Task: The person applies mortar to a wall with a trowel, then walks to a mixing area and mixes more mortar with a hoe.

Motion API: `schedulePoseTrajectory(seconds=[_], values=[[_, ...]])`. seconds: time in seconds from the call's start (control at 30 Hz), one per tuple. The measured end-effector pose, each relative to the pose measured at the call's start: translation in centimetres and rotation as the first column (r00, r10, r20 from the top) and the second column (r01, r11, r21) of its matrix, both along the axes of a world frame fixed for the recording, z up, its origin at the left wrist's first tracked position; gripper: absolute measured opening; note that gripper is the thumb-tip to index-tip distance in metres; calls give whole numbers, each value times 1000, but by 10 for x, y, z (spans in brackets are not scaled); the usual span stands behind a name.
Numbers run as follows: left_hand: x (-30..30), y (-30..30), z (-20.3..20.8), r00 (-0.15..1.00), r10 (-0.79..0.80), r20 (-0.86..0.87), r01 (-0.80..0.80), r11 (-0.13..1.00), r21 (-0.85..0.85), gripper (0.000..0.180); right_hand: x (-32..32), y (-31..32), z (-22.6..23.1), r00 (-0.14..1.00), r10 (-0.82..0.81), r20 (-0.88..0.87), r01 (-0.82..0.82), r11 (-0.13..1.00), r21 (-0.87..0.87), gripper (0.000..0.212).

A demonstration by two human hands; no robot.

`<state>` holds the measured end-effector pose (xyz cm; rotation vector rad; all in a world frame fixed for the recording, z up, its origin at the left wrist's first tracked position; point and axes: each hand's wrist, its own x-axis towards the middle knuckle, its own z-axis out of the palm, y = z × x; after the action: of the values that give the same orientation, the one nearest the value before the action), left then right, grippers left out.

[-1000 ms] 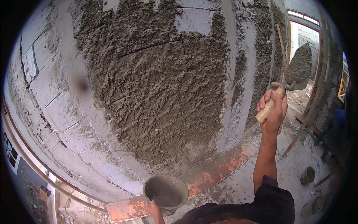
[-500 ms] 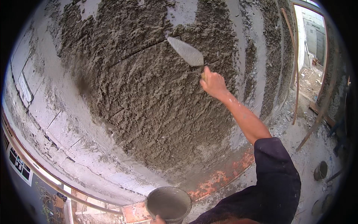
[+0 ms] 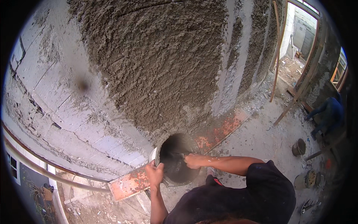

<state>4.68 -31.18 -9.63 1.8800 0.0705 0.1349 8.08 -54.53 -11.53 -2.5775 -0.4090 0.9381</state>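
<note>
Dark bucket at the foot of the wall, by the spattered board, mouth turned up toward the wearer; exact tilt hard to judge. Left hand at its near-left rim, fingers clamped on the edge. Right hand at the mouth, fingers curled around a trowel, most of it lost in shadow.

Handling, by judgement: bucket wall probably stiff with slight give; weight depends on the fill, whose depth I cannot tell. Any wet mix would be heavy, soft, and make the rim slick. Best hold: rim, thumb over the edge; trowel by its grip.

Surface: wall coarse, grey-brown, ridged; pale blockwork to the left. Board blotched orange and grey. Floor pale, gritty.

Room: doorway and leaning timber at right; co-worker bent over in blue; smaller bucket on the floor nearby
</note>
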Motion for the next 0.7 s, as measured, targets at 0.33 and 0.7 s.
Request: schedulePoseTrajectory(seconds=[0.33,0.7], values=[[20,9,70,969,-245,10,245,967,-70,18,13,-25,89,985,-95,-141,79,990,-116,26],[-7,25,50,940,-340,-34,335,936,-108,18,-95,12,-15,303,266,-915,780,482,399,17]])
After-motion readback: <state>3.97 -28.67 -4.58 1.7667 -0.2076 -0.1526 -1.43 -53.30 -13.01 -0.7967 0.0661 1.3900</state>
